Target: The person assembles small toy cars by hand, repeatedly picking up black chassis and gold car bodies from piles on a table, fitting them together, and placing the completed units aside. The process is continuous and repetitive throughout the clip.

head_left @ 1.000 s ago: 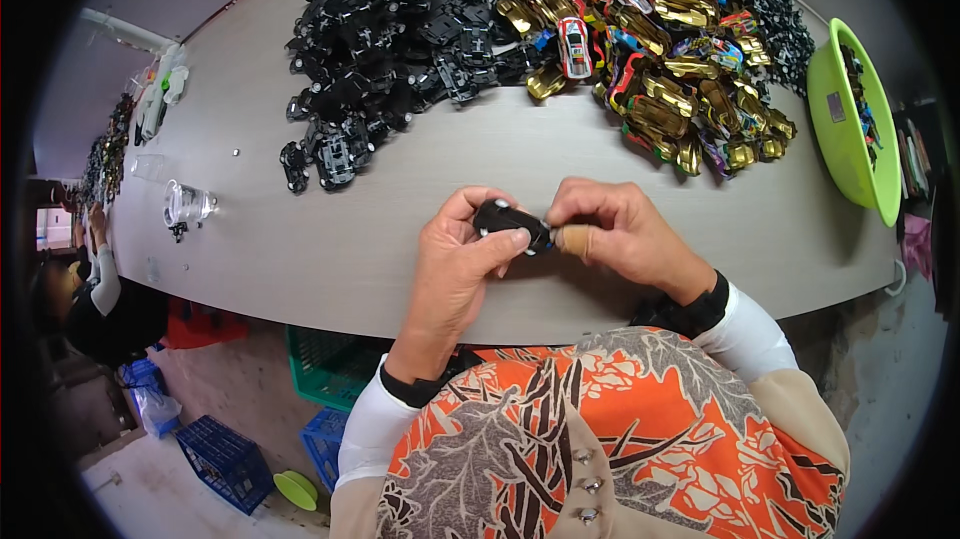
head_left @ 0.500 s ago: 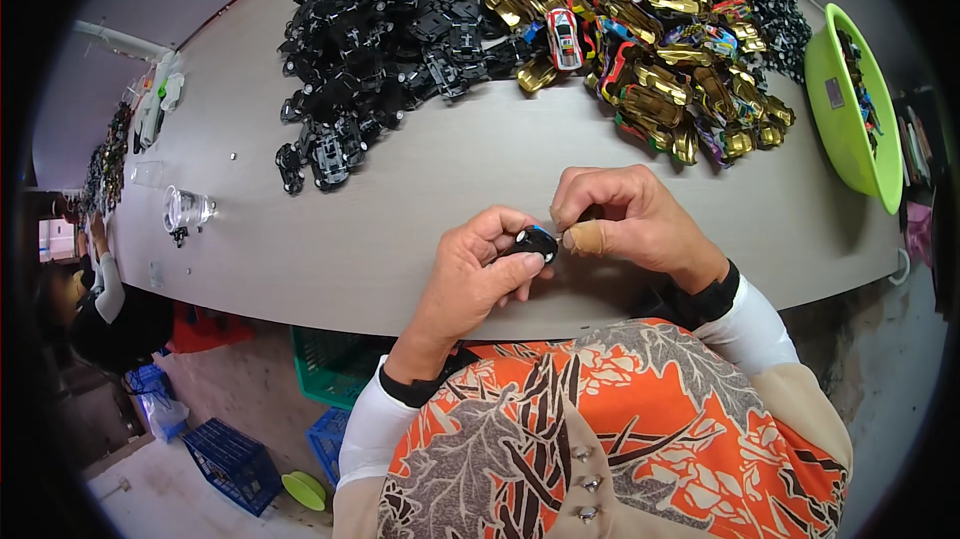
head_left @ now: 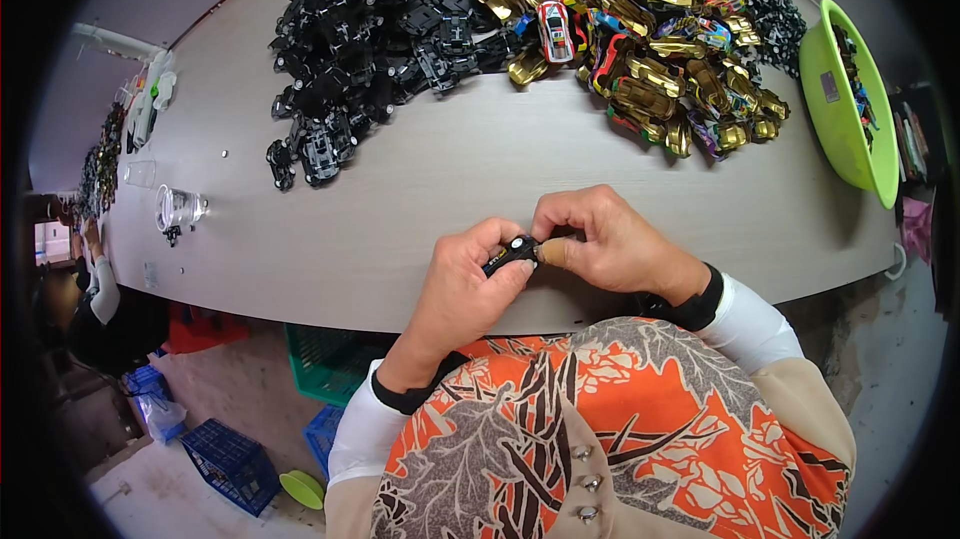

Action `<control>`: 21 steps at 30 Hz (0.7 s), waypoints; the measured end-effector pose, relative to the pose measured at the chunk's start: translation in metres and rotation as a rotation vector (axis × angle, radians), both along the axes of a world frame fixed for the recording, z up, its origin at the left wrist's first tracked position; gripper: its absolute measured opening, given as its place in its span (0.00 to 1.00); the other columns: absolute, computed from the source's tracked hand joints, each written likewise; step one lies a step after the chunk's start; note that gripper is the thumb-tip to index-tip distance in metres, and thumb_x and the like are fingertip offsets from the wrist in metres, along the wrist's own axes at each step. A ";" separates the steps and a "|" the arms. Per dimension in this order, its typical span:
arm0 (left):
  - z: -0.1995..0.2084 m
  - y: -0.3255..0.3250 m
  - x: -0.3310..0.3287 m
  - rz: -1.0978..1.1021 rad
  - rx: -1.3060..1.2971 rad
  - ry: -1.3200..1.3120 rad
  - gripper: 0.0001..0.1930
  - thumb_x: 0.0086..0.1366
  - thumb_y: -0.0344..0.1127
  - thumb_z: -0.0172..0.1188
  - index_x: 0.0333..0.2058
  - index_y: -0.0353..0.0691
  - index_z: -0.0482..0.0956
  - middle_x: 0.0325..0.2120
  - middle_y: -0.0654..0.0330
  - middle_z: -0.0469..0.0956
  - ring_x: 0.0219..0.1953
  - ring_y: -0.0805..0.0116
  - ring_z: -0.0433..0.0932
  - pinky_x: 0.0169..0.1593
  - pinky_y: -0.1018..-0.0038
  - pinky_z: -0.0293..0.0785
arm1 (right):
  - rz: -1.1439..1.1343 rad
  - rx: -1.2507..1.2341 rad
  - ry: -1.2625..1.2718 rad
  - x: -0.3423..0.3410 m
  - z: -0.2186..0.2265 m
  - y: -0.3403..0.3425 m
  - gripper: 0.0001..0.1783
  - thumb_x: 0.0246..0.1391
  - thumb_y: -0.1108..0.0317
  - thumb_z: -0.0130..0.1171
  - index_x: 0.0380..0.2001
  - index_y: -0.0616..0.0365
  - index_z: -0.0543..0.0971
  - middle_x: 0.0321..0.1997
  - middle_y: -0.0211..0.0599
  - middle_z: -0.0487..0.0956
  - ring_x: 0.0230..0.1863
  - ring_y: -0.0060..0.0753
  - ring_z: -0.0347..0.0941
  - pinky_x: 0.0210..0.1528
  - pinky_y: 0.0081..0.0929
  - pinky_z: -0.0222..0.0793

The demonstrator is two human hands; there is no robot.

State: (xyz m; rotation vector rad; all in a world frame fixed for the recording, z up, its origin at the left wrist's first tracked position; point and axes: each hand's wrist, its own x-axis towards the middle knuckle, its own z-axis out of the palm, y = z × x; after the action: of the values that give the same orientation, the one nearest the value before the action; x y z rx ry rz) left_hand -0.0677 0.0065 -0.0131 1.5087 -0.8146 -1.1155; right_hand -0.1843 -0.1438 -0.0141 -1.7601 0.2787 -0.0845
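A small black toy car (head_left: 511, 255) with white wheels lies between the fingers and thumb of my left hand (head_left: 465, 274), close above the table's near edge. Pressed against the car's right end are the thumb and forefinger of my right hand (head_left: 605, 244), in a pinch. Tan tape wraps the right thumb, and both hands hide much of the car. Beyond them, to the left, rises a heap of black toy car bases (head_left: 375, 29). Gold and coloured toy car shells (head_left: 650, 89) are piled to its right, a red-and-white one (head_left: 555, 32) on top.
At the right edge of the table (head_left: 420, 199) leans a lime-green basin (head_left: 822, 104) holding small parts. A clear plastic cup (head_left: 178, 207) lies at the left, near small black pieces. Another person (head_left: 105, 284) works at the far left. Crates (head_left: 230, 464) stand on the floor.
My right hand has moved down and left, and its fingertips now meet the end of the toy car. The car has turned in my left hand, showing its side and a wheel.
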 end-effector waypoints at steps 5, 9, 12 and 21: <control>0.001 0.004 0.002 0.057 0.084 0.236 0.08 0.55 0.25 0.55 0.36 0.33 0.74 0.20 0.62 0.75 0.17 0.83 0.68 0.20 0.88 0.62 | 0.081 0.107 0.007 0.004 -0.005 0.000 0.04 0.44 0.75 0.58 0.26 0.63 0.74 0.19 0.32 0.73 0.21 0.22 0.67 0.24 0.26 0.63; 0.004 0.013 0.014 0.109 0.069 0.562 0.09 0.56 0.27 0.56 0.37 0.32 0.74 0.22 0.55 0.77 0.15 0.78 0.71 0.17 0.87 0.64 | 0.078 0.484 0.164 0.009 0.014 -0.008 0.07 0.47 0.75 0.56 0.32 0.63 0.74 0.26 0.28 0.73 0.28 0.16 0.66 0.28 0.20 0.63; -0.001 0.022 0.019 0.113 0.014 0.572 0.10 0.56 0.28 0.55 0.37 0.31 0.73 0.24 0.52 0.77 0.16 0.75 0.73 0.18 0.84 0.68 | 0.003 0.365 0.022 0.006 0.002 -0.014 0.09 0.45 0.78 0.55 0.33 0.63 0.75 0.32 0.28 0.73 0.32 0.16 0.66 0.34 0.16 0.63; 0.018 0.125 0.037 0.294 0.168 0.198 0.11 0.51 0.22 0.57 0.35 0.26 0.75 0.27 0.58 0.76 0.27 0.71 0.78 0.34 0.78 0.76 | -0.318 -0.605 -0.249 0.043 0.005 -0.062 0.06 0.38 0.81 0.52 0.25 0.65 0.72 0.26 0.43 0.73 0.26 0.43 0.71 0.30 0.31 0.66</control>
State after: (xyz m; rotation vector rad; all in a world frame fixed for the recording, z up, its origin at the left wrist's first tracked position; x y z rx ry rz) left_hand -0.0303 0.1314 0.0049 1.5671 -0.3568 -1.1089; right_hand -0.1413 -0.2055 -0.0094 -2.2591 0.3742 -0.6717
